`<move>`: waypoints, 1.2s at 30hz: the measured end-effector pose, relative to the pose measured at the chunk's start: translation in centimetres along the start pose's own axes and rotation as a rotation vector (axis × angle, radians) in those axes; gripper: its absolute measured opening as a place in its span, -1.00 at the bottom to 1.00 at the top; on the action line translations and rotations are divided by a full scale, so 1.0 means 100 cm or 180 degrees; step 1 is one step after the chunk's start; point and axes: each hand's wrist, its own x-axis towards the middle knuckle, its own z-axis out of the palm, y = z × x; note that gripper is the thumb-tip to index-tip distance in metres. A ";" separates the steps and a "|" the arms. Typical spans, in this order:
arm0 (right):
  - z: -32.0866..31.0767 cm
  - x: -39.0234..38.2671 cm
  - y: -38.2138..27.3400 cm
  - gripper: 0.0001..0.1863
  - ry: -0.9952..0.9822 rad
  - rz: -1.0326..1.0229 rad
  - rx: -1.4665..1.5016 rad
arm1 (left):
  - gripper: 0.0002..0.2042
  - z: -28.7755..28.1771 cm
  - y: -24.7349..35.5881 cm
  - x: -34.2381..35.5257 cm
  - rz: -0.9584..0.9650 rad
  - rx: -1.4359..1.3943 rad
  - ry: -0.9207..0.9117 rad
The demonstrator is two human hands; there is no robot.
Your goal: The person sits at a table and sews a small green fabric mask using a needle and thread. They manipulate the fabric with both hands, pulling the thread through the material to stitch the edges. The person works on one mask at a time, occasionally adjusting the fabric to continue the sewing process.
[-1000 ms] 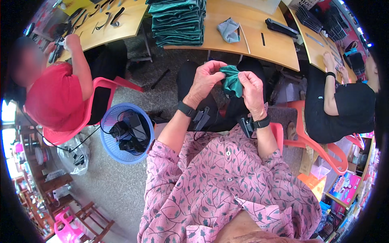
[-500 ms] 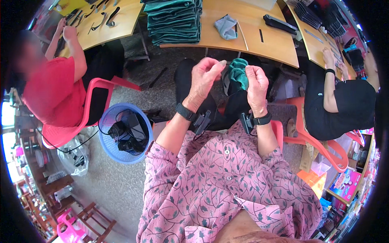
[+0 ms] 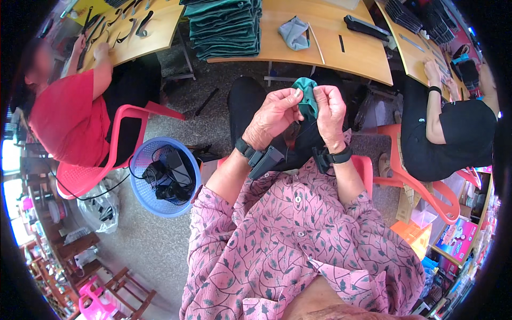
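A bunched piece of green velvety cloth (image 3: 306,97) is held up between my two hands, above my lap. My left hand (image 3: 273,114) pinches its left side between thumb and fingers. On the other side my right hand (image 3: 331,111) grips it, with the thumb pressed on the near face. Both hands are close together, and the fingers behind the cloth are partly hidden. Whether a needle or other small item is in the left fingertips is too fine to make out.
Ahead stands a wooden table (image 3: 357,58) with a tall stack of folded green cloths (image 3: 223,29), a grey cloth (image 3: 294,33), a thin stick (image 3: 316,44) and a black case (image 3: 367,28). A blue basket (image 3: 137,194) of black devices is at left. Co-workers sit on both sides.
My left hand has come in to the right and now pinches the cloth, where before it was raised apart from it. The right hand has shifted slightly left with the cloth.
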 end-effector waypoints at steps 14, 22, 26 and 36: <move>-0.002 0.000 -0.012 -0.90 -0.0622 0.0045 -0.0236 | -0.85 -0.006 -0.007 0.006 0.0789 0.0912 0.0750; -0.001 -0.001 -0.010 -0.85 -0.0518 0.0054 -0.0131 | -0.87 -0.011 -0.009 0.008 0.0810 0.0673 0.0835; -0.003 -0.001 -0.013 -0.84 -0.0330 0.0594 0.0518 | -0.83 -0.009 -0.009 0.008 0.0862 0.0903 0.0687; -0.005 0.000 -0.011 -0.80 -0.0272 0.0808 0.0538 | -0.64 -0.002 -0.002 0.000 0.0759 0.1537 0.0015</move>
